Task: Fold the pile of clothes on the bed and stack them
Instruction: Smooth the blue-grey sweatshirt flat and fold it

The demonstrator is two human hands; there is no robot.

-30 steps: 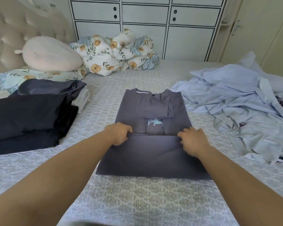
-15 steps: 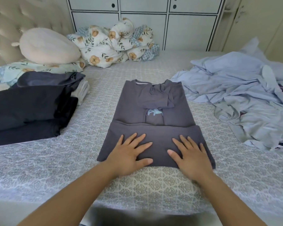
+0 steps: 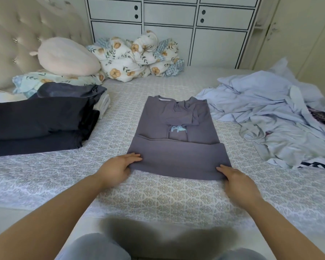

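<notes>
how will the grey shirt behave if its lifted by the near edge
The grey shirt is probably floppy: thin fabric, lying flat in layers. Its folded sleeves may slip loose. It looks light; both hands, left hand and right hand, likely keep it square.

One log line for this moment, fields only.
step: second fold | left hand: grips grey shirt near corner | right hand: at other corner, grip unclear | folded stack: left

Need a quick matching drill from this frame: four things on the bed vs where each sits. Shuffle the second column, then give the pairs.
1. grey shirt
2. dark folded stack
3. light blue pile
4. floral bedding bundle

A. bed's right side, unfolded
B. far edge, by the cabinets
C. centre, both hands at its near corners
D. bed's left side

Pairs: 1-C, 2-D, 3-A, 4-B
</notes>
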